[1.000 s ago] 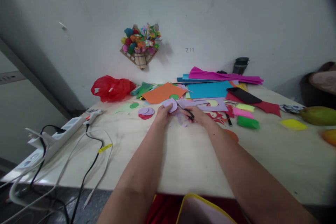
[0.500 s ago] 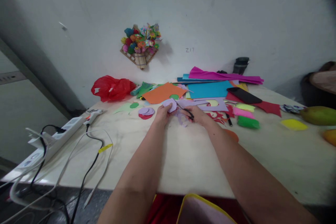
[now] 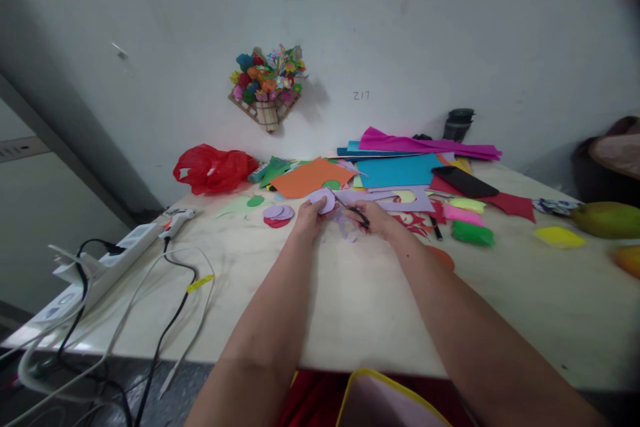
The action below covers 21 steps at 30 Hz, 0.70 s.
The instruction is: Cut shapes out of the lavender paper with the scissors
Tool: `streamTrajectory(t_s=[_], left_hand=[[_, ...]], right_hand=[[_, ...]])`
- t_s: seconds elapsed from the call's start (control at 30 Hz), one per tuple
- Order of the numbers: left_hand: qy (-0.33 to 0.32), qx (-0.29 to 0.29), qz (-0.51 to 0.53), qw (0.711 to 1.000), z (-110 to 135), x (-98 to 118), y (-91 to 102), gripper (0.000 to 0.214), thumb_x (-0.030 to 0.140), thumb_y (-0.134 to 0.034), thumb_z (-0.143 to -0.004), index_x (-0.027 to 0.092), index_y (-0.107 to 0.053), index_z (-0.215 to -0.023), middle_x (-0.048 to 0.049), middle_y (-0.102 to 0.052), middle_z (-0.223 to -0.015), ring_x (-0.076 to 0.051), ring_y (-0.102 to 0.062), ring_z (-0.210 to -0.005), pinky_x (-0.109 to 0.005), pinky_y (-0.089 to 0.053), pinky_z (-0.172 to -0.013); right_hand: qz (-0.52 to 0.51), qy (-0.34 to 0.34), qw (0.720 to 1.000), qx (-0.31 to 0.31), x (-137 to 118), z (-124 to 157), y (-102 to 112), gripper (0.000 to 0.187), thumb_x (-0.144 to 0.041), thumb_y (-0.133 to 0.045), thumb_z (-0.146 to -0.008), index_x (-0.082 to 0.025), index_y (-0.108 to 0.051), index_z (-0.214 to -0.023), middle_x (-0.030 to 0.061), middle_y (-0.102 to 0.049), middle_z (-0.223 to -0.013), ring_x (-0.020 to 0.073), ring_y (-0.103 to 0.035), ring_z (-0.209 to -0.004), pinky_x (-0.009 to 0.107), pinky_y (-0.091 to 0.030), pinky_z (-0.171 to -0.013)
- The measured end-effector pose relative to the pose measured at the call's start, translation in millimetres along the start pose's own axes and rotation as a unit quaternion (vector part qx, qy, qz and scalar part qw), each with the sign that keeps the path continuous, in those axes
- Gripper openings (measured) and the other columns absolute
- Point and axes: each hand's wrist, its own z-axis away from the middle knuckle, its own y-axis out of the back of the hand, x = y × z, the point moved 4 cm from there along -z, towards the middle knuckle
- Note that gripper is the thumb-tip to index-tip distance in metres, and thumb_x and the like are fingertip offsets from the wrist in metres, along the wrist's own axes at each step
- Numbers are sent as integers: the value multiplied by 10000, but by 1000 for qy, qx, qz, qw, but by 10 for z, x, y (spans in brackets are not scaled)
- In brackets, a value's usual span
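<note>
Steadily now, both forearms reach forward over the pale table [image 3: 360,320], angling in from the near edge so the hands meet close together around the middle. The left forearm slants up and rightward; the right one comes in from the lower right corner and slants leftward, palm turned inward. And look at the grips: the left hand [image 3: 311,215] pinches a lilac disc [image 3: 331,203], thumb laid flat across its top, a red edge peeping out beneath. Over on the other side, the right hand [image 3: 375,217] is closed around the scissors [image 3: 357,212], fingers wrapped about the black handles.

Writing, anyone? Just a small scrawl [image 3: 361,95] on the wall, Z17 or perhaps 217, I can't say which. A yellow tag [image 3: 201,283] wraps the cable at left, its lettering too small for me.

Back to the blades: they point away and to the left, at the disc's right edge, the long axis running diagonally back to the handles. Whether they're biting, I can't tell from here. The disc sits face up, just above the tabletop by the look of it, with a little stack of lilac discs [image 3: 279,212] lying near, to its left.
</note>
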Motion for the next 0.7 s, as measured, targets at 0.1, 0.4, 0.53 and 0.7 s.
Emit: streamTrajectory(t_s=[0.1, 0.4, 0.53, 0.7], left_hand=[[-3, 2, 3, 1000, 1, 3, -2, 254, 82, -671, -860, 36, -684, -1109, -168, -776, -932, -218, -768, -740, -266, -634, -644], [-3, 8, -3, 1000, 9, 15, -1, 259, 75, -630, -887, 22, -688, -1134, -202, -772, -1000, -249, -776, -861, -282, -647, -704], [-5, 14, 5, 1000, 3, 12, 6, 267, 60, -639, -876, 27, -688, -1137, -200, -770, -999, -249, -776, -854, -294, -652, -719], [-4, 9, 4, 1000, -9, 6, 11, 274, 69, -640, -885, 33, -678, -1154, -191, -770, -960, -239, -775, -817, -279, -653, -687]], right_hand=[[2, -1, 1000, -3, 25, -23, 8, 275, -417, -743, -746, -185, -615, -820, -71, -493, -417, 84, -382, -327, 214, -262, -350], [-10, 1, 1000, -6, 54, -37, 23, 310, -427, -717, -715, -193, -586, -870, -78, -490, -404, 91, -376, -322, 213, -255, -349], [2, 7, 1000, -11, 32, -19, 21, 323, -419, -735, -680, -203, -582, -866, -84, -494, -408, 92, -381, -329, 215, -256, -349], [-4, 25, 999, -25, 31, -23, 2, 325, -456, -717, -702, -205, -576, -853, -83, -486, -411, 94, -371, -320, 224, -259, -338]])
